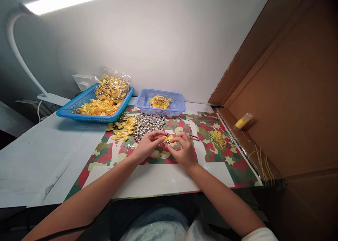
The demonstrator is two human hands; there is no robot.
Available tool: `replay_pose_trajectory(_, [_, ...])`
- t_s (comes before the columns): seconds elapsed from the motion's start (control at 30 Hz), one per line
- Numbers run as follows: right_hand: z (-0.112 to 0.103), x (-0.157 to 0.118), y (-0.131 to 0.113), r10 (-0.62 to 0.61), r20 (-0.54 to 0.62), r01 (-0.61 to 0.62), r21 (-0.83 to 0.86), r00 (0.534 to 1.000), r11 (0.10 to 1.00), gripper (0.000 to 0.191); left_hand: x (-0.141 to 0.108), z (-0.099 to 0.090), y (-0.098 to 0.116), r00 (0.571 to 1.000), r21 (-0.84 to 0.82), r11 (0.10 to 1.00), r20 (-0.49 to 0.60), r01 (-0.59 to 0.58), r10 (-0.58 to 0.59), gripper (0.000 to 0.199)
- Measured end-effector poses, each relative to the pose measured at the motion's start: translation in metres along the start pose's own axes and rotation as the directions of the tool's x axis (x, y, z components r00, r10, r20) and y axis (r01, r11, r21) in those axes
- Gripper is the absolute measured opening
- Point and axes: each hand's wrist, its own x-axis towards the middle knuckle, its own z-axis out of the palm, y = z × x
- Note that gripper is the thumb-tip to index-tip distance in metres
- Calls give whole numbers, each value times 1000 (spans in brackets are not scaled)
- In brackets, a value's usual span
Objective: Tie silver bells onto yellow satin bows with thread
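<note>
Near the middle of the table, a small yellow bow (169, 139) is held between both hands. My left hand (150, 144) pinches it from the left, and my right hand (183, 148) grips its right side with thumb and fingers together. A tiny silvery bit shows just under the bow. Right behind my left hand lies a patch of silver bells (149, 125). Loose yellow bows (123, 130) lie to the left of the bells. A pink tool (194, 138) sticks out past my right hand.
A blue basket (76, 109) with yellow bows and a filled plastic bag stands back left. A smaller blue basket (178, 103) is behind the bells. Yellow threads (218, 139) lie to the right, near a yellow-filled tube (243, 121) on the cardboard. A lamp (79, 0) hangs above.
</note>
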Motion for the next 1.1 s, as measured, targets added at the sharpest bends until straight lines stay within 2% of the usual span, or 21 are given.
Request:
replay_pose_trajectory(0.27, [-1, 1, -1, 10, -18, -10, -17, 1000, 1000, 15, -2, 4, 4, 999, -89, 996, -37, -20, 17, 32])
replay_pose_trajectory(0.43, [-2, 2, -2, 5, -9, -5, 1, 1000, 1000, 12, -3, 4, 4, 997, -36, 997, 0, -74, 74, 26])
replay_pose_trajectory(0.57, [-4, 2, -3, 15, 24, -16, 10, 1000, 1000, 4, -4, 5, 1, 997, -10, 997, 9, -77, 77, 31])
replay_pose_trajectory(0.67, [-5, 2, -3, 25, 33, -25, 1, 999, 1000, 6, -4, 5, -1, 997, -7, 997, 17, -77, 78, 34])
replay_pose_trajectory(0.8, [-5, 1, -2, 16, 42, -15, -47, 999, 999, 13, -5, 6, -1, 991, 130, 982, 8, -137, 137, 32])
replay_pose_trajectory(0.93, [-6, 1, -1, -31, 41, 35, -82, 999, 996, 12, -6, 5, 1, 981, 292, 937, 40, -194, 190, 28])
replay_pose_trajectory(1.03, [-8, 3, -1, -37, 51, 39, -30, 998, 999, 10, -7, 5, 1, 977, 307, 928, 80, -212, 197, 25])
replay_pose_trajectory(1.1, [-8, 5, -1, 28, 73, -34, 75, 997, 997, 10, -7, 5, 0, 971, 286, 930, 119, -232, 206, 24])
